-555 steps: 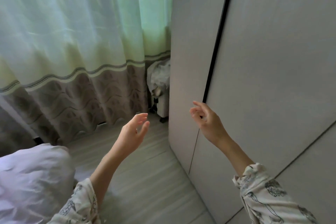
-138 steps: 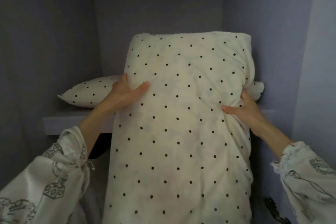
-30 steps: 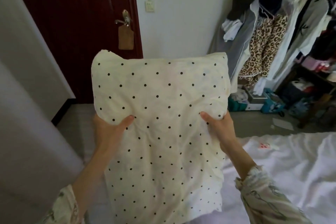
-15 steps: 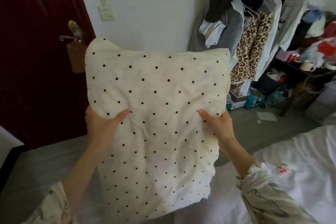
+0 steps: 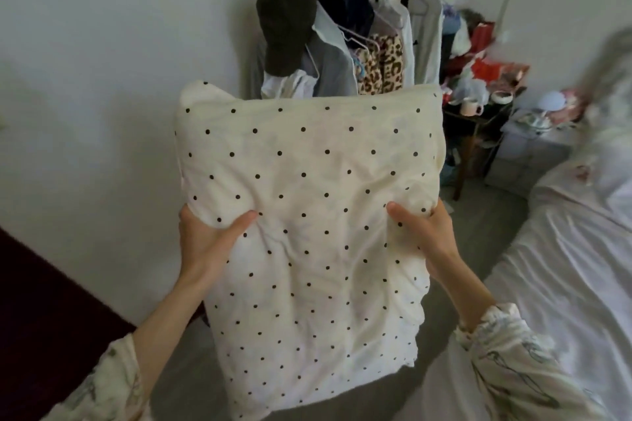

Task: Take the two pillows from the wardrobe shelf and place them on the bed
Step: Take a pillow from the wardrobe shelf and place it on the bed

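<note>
A cream pillow with black dots (image 5: 307,215) hangs upright in front of me, held by both sides. My left hand (image 5: 208,242) grips its left edge, thumb pressed into the front. My right hand (image 5: 427,236) grips its right edge the same way. The bed (image 5: 564,266) with its white crumpled sheet lies to the right, its near corner just below and right of the pillow. The wardrobe and the other pillow are out of view.
A clothes rack (image 5: 359,27) with a dark cap, coats and a leopard-print garment stands against the white wall behind the pillow. A cluttered small table (image 5: 478,106) and storage boxes (image 5: 526,154) sit beyond the bed's corner. Grey floor (image 5: 489,222) runs between rack and bed.
The view has swung right: the red door has left the frame and more of the bed and rack show. Both hands keep the same grip on the pillow.
</note>
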